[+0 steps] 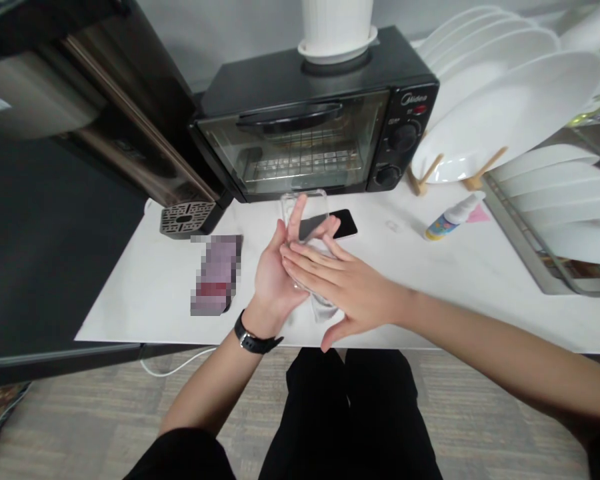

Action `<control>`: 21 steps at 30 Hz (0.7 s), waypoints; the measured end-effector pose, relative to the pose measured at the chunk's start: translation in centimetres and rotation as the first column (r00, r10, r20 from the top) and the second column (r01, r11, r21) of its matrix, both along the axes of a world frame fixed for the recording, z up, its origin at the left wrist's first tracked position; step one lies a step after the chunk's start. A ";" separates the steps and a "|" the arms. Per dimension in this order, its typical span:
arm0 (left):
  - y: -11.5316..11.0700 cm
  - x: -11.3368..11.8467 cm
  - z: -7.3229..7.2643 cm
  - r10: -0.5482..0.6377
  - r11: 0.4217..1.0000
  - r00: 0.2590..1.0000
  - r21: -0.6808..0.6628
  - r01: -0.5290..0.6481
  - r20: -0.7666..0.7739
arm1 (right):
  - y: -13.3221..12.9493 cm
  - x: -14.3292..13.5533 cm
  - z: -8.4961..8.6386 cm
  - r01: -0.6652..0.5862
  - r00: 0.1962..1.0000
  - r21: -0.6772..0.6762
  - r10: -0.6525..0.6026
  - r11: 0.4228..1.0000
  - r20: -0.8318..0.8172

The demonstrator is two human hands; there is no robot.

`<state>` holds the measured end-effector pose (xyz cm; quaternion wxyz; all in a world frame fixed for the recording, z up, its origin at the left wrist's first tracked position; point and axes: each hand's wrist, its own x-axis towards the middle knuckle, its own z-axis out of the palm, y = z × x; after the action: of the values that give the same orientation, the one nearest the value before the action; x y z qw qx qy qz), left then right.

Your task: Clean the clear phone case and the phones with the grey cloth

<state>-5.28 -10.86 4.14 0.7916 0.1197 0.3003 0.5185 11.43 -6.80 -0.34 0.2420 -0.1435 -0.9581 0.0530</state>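
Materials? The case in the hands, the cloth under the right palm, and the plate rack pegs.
Phone case: clear glossy plastic, likely soft; fingers and the phone show through. Cloth: grey, matte, limp, probably microfibre. Rack pegs: pale bare wood, unpainted. Left hand holds the case; right hand presses the cloth.

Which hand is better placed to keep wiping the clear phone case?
Right. The right hand lies flat on the cloth against the clear case; the left hand supports the case from behind.

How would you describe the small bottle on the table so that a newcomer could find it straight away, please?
Start at the black toaster oven, then look right to the white table below the racked plates. The small bottle lies on its side there, white-capped with a blue-and-yellow label.
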 end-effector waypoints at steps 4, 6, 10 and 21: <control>-0.4 -0.4 -0.4 -0.082 0.970 0.996 -0.231 0.074 -0.024 | -0.1 -0.1 0.1 0.147 0.988 -0.011 -0.147 0.989 -0.048; -0.4 -0.6 -0.3 -0.099 0.982 0.994 -0.166 0.090 -0.047 | -0.3 -0.3 0.1 0.096 0.994 -0.011 -0.097 0.995 -0.046; -0.3 -0.8 0.1 0.047 0.997 0.998 0.062 -0.045 -0.038 | -0.5 -0.5 0.2 0.031 0.999 -0.013 -0.031 0.999 -0.026; -1.1 -0.5 -0.4 -0.049 0.997 0.996 -0.065 0.045 -0.068 | -0.7 -0.5 0.2 0.082 0.994 -0.074 -0.087 0.994 -0.065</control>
<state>-5.82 -11.96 3.78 0.7962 0.1195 0.3410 0.4854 10.98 -7.53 -0.18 0.2712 -0.1904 -0.9400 0.0815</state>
